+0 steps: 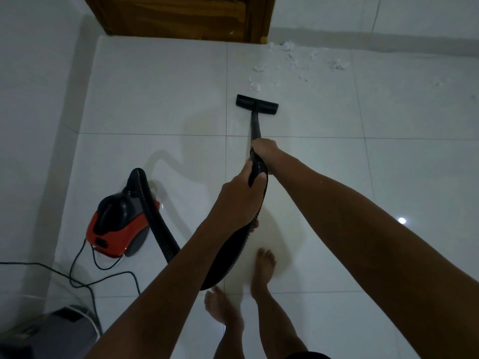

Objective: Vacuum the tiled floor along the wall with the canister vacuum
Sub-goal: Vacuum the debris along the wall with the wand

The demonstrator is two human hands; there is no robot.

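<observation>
White tiled floor (155,99), paper scraps (290,58) along far wall (414,16) — right hand (263,149) and left hand (239,195) both curl round wand (255,125), nozzle (257,104) just short of debris — best pushed flat, slowly forward; canister vacuum (119,224) sits behind-left.

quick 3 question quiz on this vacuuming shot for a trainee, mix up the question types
1. True or false: the floor nozzle already covers the white debris by the wall.
2. Which hand grips the wand nearer the nozzle? A) left hand B) right hand
3. Fill in: the red canister sits to the person's ____.

Key:
1. False; the debris lies beyond the nozzle, toward the wooden door.
2. B; the right hand is ahead, the left hand holds the hose end behind it.
3. left
</observation>
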